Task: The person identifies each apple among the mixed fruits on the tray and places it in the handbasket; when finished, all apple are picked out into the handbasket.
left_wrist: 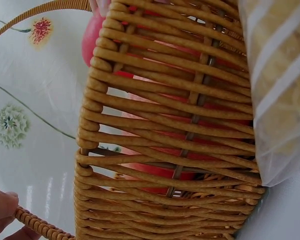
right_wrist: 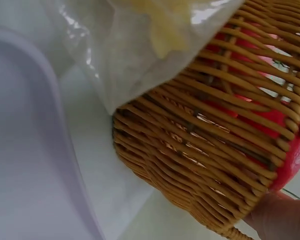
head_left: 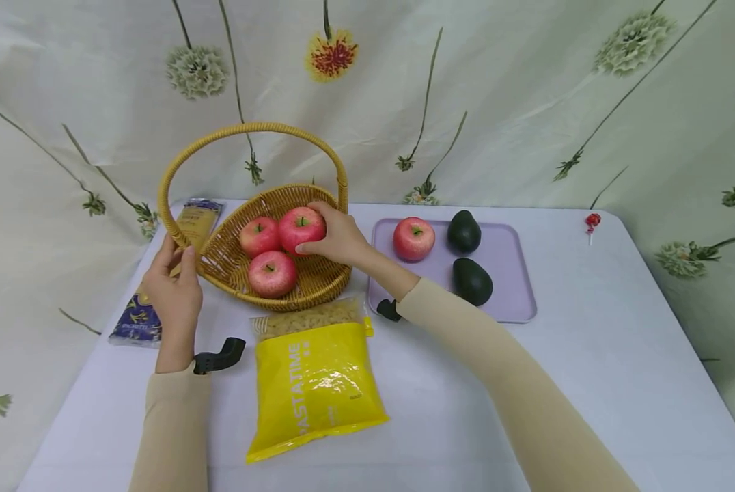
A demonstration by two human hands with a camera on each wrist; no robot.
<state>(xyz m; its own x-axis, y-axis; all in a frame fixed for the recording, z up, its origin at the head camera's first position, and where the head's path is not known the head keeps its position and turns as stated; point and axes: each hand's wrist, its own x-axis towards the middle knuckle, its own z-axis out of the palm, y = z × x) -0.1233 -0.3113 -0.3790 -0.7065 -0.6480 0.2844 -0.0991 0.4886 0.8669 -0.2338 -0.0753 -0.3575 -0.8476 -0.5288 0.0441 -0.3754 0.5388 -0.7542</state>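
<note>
A wicker basket (head_left: 318,279) with a tall handle (head_left: 253,128) stands at the back left of the table. My left hand (head_left: 175,287) pinches the lower left end of that handle, thumb and fingers also showing at the edge of the left wrist view. Inside the basket, my right hand (head_left: 341,236) grips a red apple (head_left: 298,229) from its right side. Two more apples lie beside it, one at the left (head_left: 259,237) and one in front (head_left: 272,275). In the right wrist view the wicker wall (right_wrist: 200,135) partly hides the gripped apple (right_wrist: 294,159).
A yellow pasta bag (head_left: 315,383) lies in front of the basket, a spaghetti pack (head_left: 140,318) to its left. On the right, a lilac tray (head_left: 509,273) bears an apple (head_left: 413,239) and two avocados (head_left: 464,232). A red lollipop (head_left: 592,220) lies far right.
</note>
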